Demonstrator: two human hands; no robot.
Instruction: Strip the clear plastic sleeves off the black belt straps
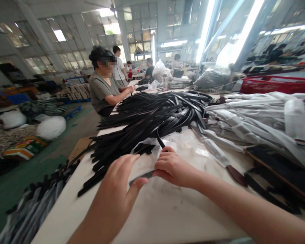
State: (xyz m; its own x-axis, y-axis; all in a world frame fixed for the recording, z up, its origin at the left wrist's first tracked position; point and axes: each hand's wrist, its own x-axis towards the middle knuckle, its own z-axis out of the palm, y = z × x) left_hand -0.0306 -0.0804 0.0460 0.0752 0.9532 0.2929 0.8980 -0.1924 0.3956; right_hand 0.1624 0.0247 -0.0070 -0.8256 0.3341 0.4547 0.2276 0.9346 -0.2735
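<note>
My right hand point(176, 166) is closed around a black strap point(160, 137), which curves up from the fist towards the heap. A short length of the strap also runs out of the fist towards my left hand point(118, 186). That hand has its fingers stretched out and its thumb apart, with the strap passing behind the thumb. Whether it touches the strap I cannot tell. Just beyond both hands lies clear plastic wrapping point(185, 140). A large heap of black straps point(152, 112) spreads across the white table point(167, 210), their ends pointing left.
White-wrapped straps point(256, 115) are piled at the right, near a red crate point(277, 84). More wrapped straps point(27, 213) hang or stand beside the table's left edge. A co-worker in a grey top point(101, 89) stands at the table's far left side.
</note>
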